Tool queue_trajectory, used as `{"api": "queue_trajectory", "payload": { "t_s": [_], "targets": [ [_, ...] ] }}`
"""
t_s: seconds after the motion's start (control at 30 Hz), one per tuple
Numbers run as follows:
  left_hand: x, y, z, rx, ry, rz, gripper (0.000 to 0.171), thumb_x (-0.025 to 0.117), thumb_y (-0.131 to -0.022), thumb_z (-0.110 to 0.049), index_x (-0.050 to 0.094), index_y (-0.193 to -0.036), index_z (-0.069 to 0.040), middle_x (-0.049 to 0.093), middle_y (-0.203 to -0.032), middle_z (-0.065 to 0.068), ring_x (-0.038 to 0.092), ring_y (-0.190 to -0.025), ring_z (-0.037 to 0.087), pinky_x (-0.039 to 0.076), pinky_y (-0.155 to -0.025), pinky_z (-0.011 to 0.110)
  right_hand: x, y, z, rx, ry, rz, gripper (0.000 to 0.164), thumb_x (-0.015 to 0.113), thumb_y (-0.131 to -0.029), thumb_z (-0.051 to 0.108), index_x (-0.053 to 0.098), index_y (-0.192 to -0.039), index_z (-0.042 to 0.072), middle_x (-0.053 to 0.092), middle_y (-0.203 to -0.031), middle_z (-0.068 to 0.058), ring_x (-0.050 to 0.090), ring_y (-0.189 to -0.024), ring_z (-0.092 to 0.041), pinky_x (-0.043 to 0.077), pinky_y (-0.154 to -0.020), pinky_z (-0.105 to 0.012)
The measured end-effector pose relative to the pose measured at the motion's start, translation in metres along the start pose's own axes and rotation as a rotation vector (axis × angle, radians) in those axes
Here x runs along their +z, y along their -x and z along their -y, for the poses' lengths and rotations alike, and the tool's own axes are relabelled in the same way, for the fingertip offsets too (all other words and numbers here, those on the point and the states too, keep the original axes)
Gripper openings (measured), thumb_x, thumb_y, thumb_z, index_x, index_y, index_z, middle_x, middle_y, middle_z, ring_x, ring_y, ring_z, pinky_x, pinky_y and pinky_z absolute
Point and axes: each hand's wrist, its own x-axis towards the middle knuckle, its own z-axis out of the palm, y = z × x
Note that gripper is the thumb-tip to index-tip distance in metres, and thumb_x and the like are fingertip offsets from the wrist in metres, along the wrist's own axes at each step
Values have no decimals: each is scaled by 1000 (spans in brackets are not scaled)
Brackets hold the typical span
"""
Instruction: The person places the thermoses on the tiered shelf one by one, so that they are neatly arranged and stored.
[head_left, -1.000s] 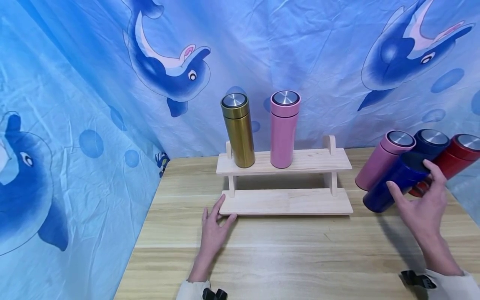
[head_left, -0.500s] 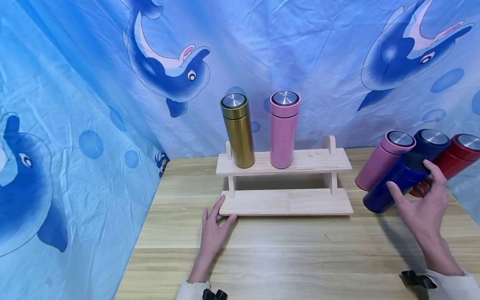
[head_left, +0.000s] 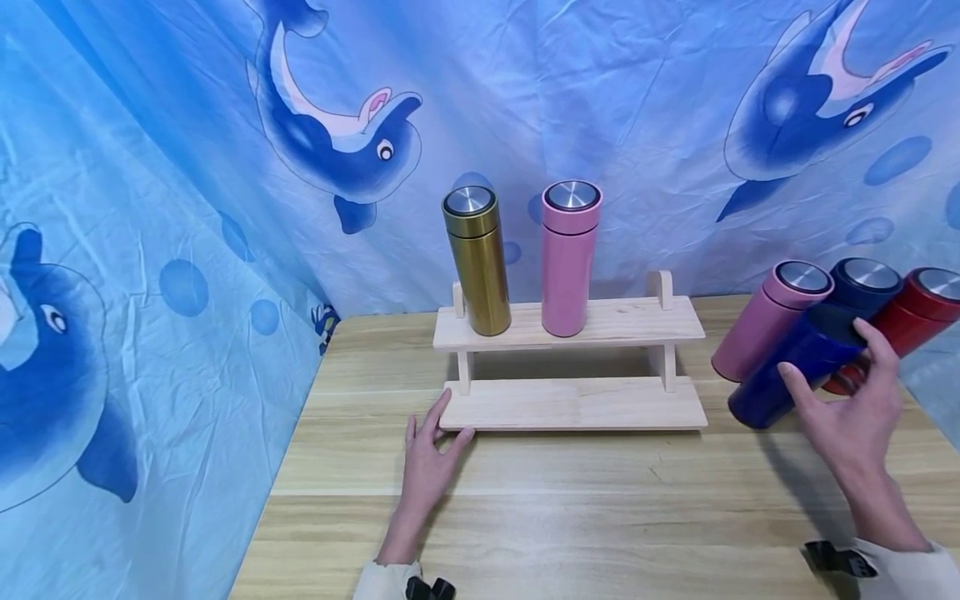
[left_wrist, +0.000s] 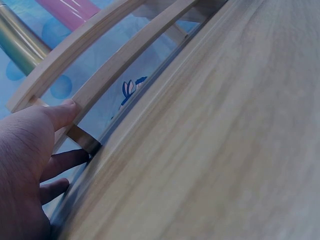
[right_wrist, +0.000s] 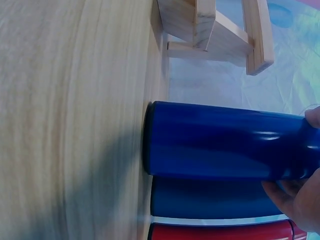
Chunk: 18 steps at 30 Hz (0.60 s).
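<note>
My left hand (head_left: 429,471) holds the left end of the lower board of a two-tier wooden shelf (head_left: 573,404), the thumb at its front edge. On the upper board stand a gold thermos bottle (head_left: 480,275) and a pink thermos bottle (head_left: 568,275). My right hand (head_left: 855,421) grips a glossy blue thermos bottle (head_left: 787,367) near its top, thumb on the near side and fingers round the far side. The blue bottle's base meets the table in the right wrist view, beside a darker blue bottle (right_wrist: 210,197); its top shows no steel disc.
A second pink bottle (head_left: 768,321), a dark blue bottle (head_left: 866,283) and a red bottle (head_left: 918,308) stand close together behind the gripped bottle. A blue dolphin-print curtain (head_left: 622,125) hangs behind the wooden table (head_left: 562,517) and along its left side.
</note>
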Motion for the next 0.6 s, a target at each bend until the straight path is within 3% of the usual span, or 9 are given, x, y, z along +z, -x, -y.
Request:
{"api": "queue_trajectory", "payload": {
  "t_s": [0.07,0.13,0.23,0.3,0.4,0.6],
  "targets": [
    [0,0,-1,-7,-4,6,76,86,-99,-33,52,-167,-23,75,-137,22,76,-121,42,3,-140,59,-1,0,0,0,5,6,82,85,-94,8,44,-165,15,60,-153,-21,47,-115,17,43,-97,-2],
    [-1,0,-2,-11,-3,7,76,86,-100,-32,52,-167,-23,74,-139,21,76,-122,42,3,-140,59,-2,-1,2,-11,-3,10,81,85,-94,8,44,-164,12,61,-151,-7,48,-116,17,43,-96,-2],
    [-1,-1,-3,-15,2,8,76,86,-100,-32,52,-167,-23,72,-143,21,76,-123,42,2,-140,58,-4,-3,7,-43,-20,9,78,83,-96,12,45,-164,13,52,-150,21,49,-115,16,43,-93,-1],
    [-1,-1,-4,-14,3,7,76,86,-100,-32,52,-167,-23,71,-144,21,76,-122,42,2,-140,58,-5,-4,11,-70,-39,2,76,83,-97,18,46,-163,11,45,-148,30,50,-115,15,43,-92,-1],
    [-1,-1,-4,-12,0,7,76,86,-100,-32,52,-167,-23,73,-140,22,76,-121,43,2,-140,59,-6,-6,18,-122,-67,-13,76,83,-98,30,46,-161,6,46,-150,30,51,-118,13,43,-97,-1],
    [-1,0,-2,-8,-8,1,76,86,-99,-35,52,-167,-24,74,-138,23,76,-119,44,3,-140,61,-5,-12,32,-186,-107,-34,81,83,-98,39,46,-156,-2,53,-162,10,54,-131,10,43,-111,-8]
  ]
}}
